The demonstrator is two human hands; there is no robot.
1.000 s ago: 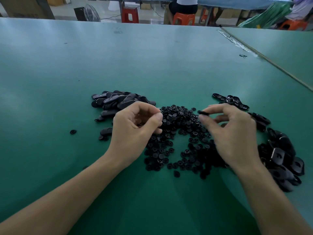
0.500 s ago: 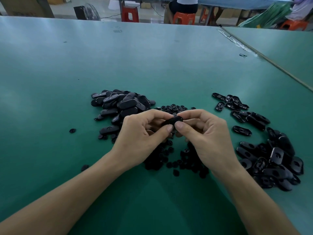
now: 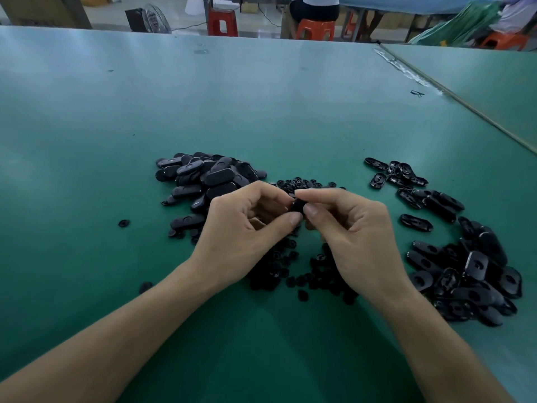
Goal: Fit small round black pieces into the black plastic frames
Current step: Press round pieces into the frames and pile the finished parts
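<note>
My left hand (image 3: 247, 231) and my right hand (image 3: 354, 234) meet over the middle of the green table (image 3: 261, 97). Together they pinch one black plastic frame (image 3: 297, 205) between thumbs and forefingers; most of it is hidden by the fingertips. Under and behind the hands lies a heap of small round black pieces (image 3: 302, 269). A pile of oval black frames lying smooth side up (image 3: 203, 178) sits to the left. More black frames lying hollow side up (image 3: 465, 269) spread out to the right.
A single round piece (image 3: 124, 223) lies apart on the left, another (image 3: 145, 287) near my left forearm. A seam with a second table (image 3: 479, 80) runs at the right. Red and orange stools (image 3: 222, 21) and seated people are beyond the far edge.
My right hand came in from the right with a frame and met my left hand. Both hands now pinch the frame together, turned more on end than half a second ago.
</note>
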